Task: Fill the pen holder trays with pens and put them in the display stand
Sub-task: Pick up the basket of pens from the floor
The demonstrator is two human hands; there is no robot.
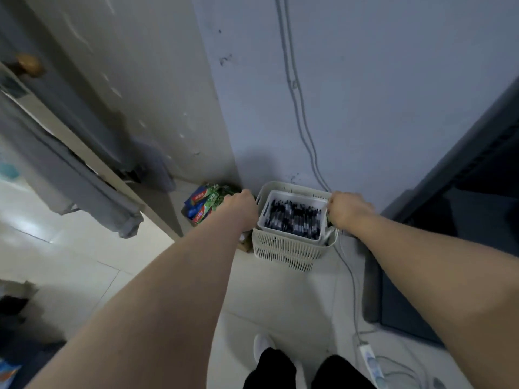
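- On the floor in a room corner, against a pale wall (pixel 379 108), a white pen holder tray (pixel 297 195) sits inside a cream slatted basket (pixel 283 252). The tray is packed with dark pens (pixel 293 219), which are blurred.
- The right hand (pixel 348 211) is at the tray's right rim, its fingers curled over the edge in a closed grip.
- The left hand (pixel 241 209) is at the basket's left side. Its fingers are hidden behind it, so I cannot tell whether its grip is closed or on what.
- The step looks like lifting the full tray out. It probably goes best with both sides held and raised level and straight up, so the pens do not spill and the basket does not come along.
- Toothpaste boxes (pixel 202 204) lie just beside the left hand.
- A grey cable (pixel 348 276) runs down the wall, past the basket's right side, to a power strip (pixel 370 360) on the floor and could snag.
- A dark cabinet (pixel 449 248) crowds the right arm.
- No display stand is in view.
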